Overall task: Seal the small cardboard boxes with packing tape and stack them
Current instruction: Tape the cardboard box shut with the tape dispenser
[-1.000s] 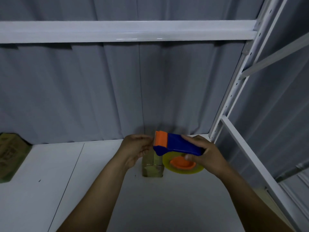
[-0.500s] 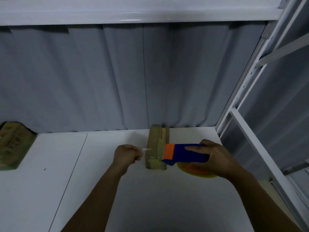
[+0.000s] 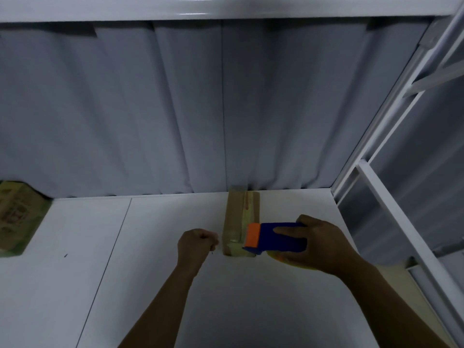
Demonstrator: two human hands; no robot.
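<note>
R hand [image 3: 319,244] grips tape dispenser [image 3: 278,238] at cardboard box [image 3: 241,217] near end. L hand [image 3: 197,244] curled just beside box; holding anything? Can't tell.

On shelf [image 3: 150,285]: cardboard box [image 3: 238,217], brown package [image 3: 15,219]

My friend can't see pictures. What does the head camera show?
A right hand holds a blue-and-orange tape dispenser at the near end of a small cardboard box on a white table. The left hand is curled up just left of the box, and a grey curtain hangs behind.
</note>
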